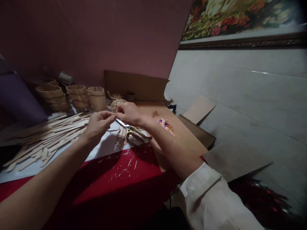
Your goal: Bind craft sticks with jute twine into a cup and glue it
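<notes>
Head view, gold-handled, silver-bladed scissors point(128, 129), rough tan twine ball point(116, 104)

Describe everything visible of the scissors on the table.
The scissors have silvery, metal-looking blades and gold-coloured looped handles, joined at a pivot. They lie at a slant over the white sheet and some wooden sticks, blades toward the upper left, handles toward the lower right. The handle loops stand apart; how far the blades are open is hard to tell. The right hand appears just above the blades in the picture and does not grip them.
</notes>
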The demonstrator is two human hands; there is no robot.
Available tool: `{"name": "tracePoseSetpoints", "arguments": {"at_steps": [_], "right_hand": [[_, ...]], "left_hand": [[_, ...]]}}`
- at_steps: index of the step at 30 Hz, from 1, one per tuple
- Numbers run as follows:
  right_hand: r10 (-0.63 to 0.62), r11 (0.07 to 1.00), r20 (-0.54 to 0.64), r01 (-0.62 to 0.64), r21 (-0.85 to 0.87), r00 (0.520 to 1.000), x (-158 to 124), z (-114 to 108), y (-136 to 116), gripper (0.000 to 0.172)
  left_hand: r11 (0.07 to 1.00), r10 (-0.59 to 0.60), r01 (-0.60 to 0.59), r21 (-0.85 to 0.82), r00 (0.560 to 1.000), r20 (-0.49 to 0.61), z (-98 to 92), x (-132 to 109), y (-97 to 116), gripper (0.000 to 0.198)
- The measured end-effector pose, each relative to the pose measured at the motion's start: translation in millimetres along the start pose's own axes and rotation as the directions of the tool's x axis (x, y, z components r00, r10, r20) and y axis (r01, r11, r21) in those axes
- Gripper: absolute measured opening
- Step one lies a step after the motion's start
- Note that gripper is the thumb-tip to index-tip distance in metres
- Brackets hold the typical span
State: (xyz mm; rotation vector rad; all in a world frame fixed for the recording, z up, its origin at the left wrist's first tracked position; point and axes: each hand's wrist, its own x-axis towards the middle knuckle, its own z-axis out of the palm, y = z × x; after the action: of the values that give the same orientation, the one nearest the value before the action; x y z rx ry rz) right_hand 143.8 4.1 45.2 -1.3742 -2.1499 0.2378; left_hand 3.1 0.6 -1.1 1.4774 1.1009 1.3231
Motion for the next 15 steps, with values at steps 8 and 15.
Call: {"name": "tracePoseSetpoints", "arguments": {"at_steps": [8,15], "right_hand": [[-0.044,0.990,-0.227,0.072,0.118,0.973,-17,48,23,0.014],[0.028,0.936,-0.239,0.059,0.347,0.971,-24,62,31,0.019]], "left_hand": [[1.000,-0.007,0.007,0.009,1.000,-0.001,-2.0,5,-12,0.022],[1.000,-0.022,0.022,0.012,1.000,-0.022,1.1,7,-24,0.023]]}}
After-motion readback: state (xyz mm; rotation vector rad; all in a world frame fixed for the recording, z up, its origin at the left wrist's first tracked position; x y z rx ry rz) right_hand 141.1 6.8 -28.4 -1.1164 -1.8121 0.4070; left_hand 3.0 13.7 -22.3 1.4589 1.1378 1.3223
